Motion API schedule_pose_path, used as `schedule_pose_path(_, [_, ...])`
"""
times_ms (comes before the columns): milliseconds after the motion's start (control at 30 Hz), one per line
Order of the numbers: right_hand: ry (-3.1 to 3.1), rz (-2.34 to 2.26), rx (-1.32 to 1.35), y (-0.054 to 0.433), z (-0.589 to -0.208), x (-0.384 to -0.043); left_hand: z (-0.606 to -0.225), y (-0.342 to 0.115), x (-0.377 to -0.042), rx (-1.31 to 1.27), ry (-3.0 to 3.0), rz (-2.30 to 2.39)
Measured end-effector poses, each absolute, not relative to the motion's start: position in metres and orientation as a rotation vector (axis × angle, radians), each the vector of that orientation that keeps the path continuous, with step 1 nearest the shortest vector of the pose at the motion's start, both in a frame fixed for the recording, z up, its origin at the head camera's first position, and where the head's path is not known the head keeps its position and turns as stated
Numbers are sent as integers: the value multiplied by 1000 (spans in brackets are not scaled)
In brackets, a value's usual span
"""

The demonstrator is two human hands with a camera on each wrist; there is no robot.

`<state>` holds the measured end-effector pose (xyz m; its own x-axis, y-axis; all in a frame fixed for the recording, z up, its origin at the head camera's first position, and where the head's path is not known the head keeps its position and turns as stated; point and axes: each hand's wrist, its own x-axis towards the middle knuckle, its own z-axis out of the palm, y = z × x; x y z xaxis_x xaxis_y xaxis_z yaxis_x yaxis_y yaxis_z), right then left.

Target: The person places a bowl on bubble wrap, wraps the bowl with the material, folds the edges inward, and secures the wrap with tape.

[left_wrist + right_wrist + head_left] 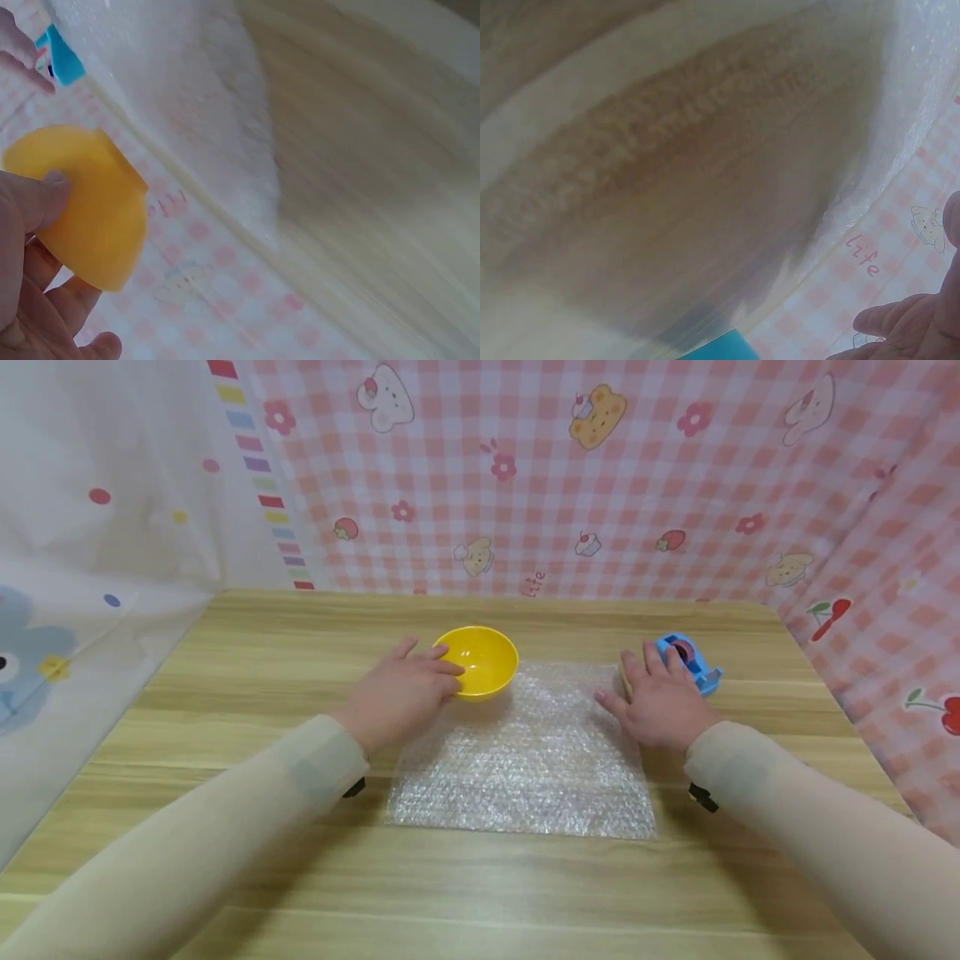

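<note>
My left hand (405, 693) holds a yellow bowl (487, 660) by its left rim, above the back left part of a bubble wrap sheet (525, 768). In the left wrist view the thumb presses on the outside of the bowl (105, 210), with other fingers on its far side. At the sheet's right edge hovers my right hand (663, 702), palm down, fingers extended and holding nothing visible. Just beyond its fingers is a blue tape dispenser (699, 670) with a roll in it, partly covered by the hand. Whether that hand touches it I cannot tell.
The sheet lies flat on a wood-grain table (480, 893). A pink checked cloth (450, 468) with cartoon prints hangs along the back and right, and a white dotted cloth (142, 452) hangs on the left.
</note>
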<state>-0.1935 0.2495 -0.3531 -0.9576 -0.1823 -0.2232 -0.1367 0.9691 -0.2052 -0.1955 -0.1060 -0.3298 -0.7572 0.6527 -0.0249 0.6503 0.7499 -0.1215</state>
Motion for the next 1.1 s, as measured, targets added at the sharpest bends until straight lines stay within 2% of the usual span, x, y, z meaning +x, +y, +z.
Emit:
schedule_pose_path(567, [2862,-179,-334,245,-356,-202,-342,-63,-168,-1361,-2908,261])
schedule_pose_path(867, [2815,-225,-273,240,-362,-208,-348,-55,-155,-1429,-2862,227])
schedule_pose_path(1100, [2817,-151,-323,237,-364,-211,-350,-56,-153,-1437,-2888,174])
